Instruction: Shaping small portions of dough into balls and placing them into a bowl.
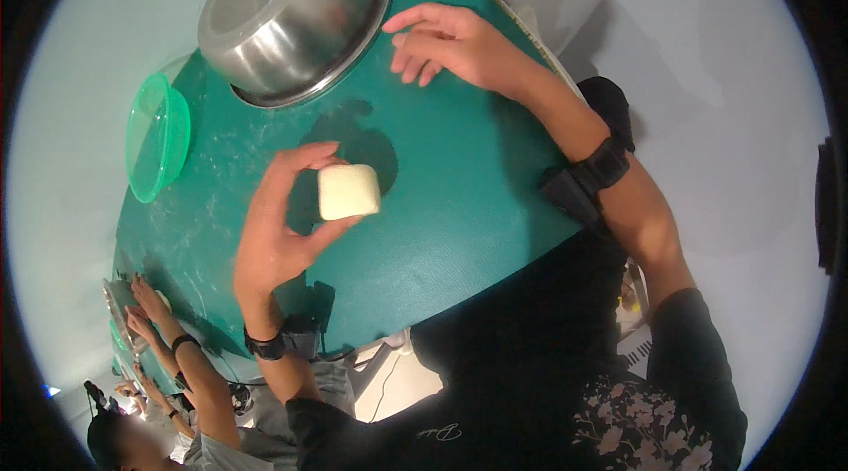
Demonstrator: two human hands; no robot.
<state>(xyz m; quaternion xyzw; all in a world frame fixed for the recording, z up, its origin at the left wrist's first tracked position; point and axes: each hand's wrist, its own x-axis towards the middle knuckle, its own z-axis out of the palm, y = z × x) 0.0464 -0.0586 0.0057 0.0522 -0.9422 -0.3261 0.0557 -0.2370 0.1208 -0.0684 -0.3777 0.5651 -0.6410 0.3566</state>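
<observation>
Green table (pixel 442 233) is spreading before you | steel bowl (pixel 283 21) is resting upside down | your right hand (pixel 452 49) is hovering near it, empty, loosely open | your left hand (pixel 272 237) is pinching a pale-yellow block (pixel 349 193) over the table, half-closed

The table (pixel 450 215) bears a steel bowl (pixel 287 25) and green basin (pixel 175 137).

Upper garment: black shirt (pixel 521 409), floral print (pixel 643 431) in pale pink on the right side, small light script marking (pixel 443 432) on the front. Right sleeve (pixel 693 339): plain black, ending near the elbow. Left hand (pixel 272 237) and right hand (pixel 464 47): ungloved. Both forearms: black strap carrying a dark, boxy unit, left (pixel 300 337) and right (pixel 574 197).
</observation>
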